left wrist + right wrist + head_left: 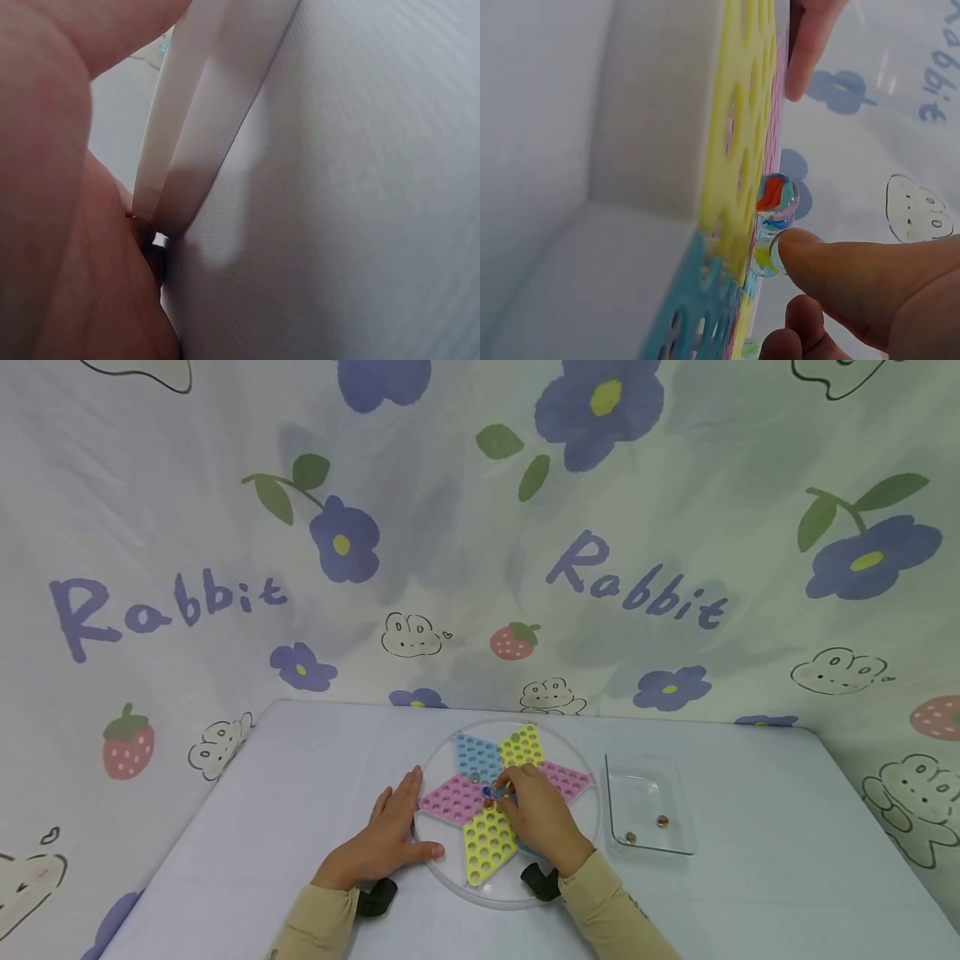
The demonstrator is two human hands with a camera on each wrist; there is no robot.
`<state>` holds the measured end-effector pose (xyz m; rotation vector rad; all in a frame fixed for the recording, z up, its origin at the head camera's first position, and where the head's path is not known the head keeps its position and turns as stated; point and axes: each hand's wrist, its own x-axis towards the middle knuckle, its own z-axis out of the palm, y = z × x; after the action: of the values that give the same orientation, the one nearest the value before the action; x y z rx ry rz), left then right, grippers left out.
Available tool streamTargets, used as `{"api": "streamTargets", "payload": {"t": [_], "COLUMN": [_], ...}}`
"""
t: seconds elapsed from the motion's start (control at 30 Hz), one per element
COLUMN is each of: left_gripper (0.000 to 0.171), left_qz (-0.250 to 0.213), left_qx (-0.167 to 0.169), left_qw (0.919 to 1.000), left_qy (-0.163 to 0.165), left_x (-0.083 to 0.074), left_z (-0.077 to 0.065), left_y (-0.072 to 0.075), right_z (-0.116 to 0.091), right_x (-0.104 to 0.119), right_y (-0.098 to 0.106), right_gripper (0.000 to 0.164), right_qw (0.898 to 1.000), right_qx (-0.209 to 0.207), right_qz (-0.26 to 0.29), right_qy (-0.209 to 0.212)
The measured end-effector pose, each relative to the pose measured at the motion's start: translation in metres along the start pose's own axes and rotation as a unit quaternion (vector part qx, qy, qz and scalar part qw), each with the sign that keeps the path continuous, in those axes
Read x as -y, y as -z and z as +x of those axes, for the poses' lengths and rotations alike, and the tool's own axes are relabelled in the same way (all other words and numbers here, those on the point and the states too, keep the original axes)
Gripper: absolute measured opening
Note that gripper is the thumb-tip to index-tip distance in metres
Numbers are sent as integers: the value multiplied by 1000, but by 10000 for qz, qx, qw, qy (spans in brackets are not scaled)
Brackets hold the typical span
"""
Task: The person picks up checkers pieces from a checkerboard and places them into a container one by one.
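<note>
A round Chinese checkers board (487, 852), with a star of pink, yellow and blue holed sections, lies on the table. My left hand (382, 839) rests along its left rim, fingers straight and thumb spread; the rim (199, 112) runs beside that hand in the left wrist view. Over the star's middle, my right hand (543, 814) pinches a clear marble with a yellow-green swirl (763, 259), the thumb against it at the board's surface. Touching or close beside it sits a red-and-blue swirled marble (777, 196). Several marbles cluster at the centre, partly hidden by the right fingers.
Right of the board stands a clear rectangular container (651, 777) with two marbles (662, 821) inside. A white tablecloth (300, 768) covers the table, and a printed curtain (450, 527) hangs behind it. Single marbles (515, 737) sit farther out on the star.
</note>
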<state>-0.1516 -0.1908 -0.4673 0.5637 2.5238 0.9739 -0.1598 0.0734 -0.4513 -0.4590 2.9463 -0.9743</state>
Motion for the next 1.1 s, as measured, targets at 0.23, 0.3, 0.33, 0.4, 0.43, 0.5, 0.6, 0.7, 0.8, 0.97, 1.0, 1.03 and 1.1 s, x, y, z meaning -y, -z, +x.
{"api": "streamTargets", "payload": {"t": [0.23,0.3,0.33,0.4,0.43,0.5,0.6,0.7,0.8,0.97,1.0,1.03,1.1], "left_gripper": [117,118,118,118,118,118,118,118,118,118,118,118,118], "left_qz": [7,10,11,3,0,-8,-19,-22,-9,20,21,30,27], "left_qx": [-21,-36,-42,-38,-35,-34,-32,-41,-35,-30,-28,-26,-19], "left_qw": [10000,10000,10000,10000,10000,10000,10000,10000,10000,10000,10000,10000,10000], "left_qy": [-33,-39,-43,-40,-37,-34,-36,-46,-33,-27,-23,-13,-3], "left_x": [-1,0,0,0,0,1,1,1,1,1,1,1,0], "left_z": [0,0,0,0,0,0,0,0,0,0,0,0,0], "left_y": [0,0,0,0,0,0,0,0,0,1,1,1,0], "right_z": [-2,-3,-3,-4,-5,-6,-7,-9,-10,-12,-12,-12,-13], "right_x": [3,4,4,6,6,8,9,10,12,12,12,12,12], "right_y": [5,6,7,8,9,11,13,16,20,27,28,30,32], "right_gripper": [15,15,15,15,15,15,15,15,15,14,14,15,15], "right_qw": [9999,9999,9999,9999,9998,9998,9997,9997,9997,9996,9995,9994,9993], "right_qx": [6,-7,-18,-55,-77,-126,-188,-192,-169,-254,-275,-288,-307], "right_qz": [-89,-122,-133,-144,-151,-150,-138,-113,-70,-37,-41,-34,-2], "right_qy": [-53,-67,-71,-65,-62,-45,-17,-94,-151,-122,-140,-164,-201]}}
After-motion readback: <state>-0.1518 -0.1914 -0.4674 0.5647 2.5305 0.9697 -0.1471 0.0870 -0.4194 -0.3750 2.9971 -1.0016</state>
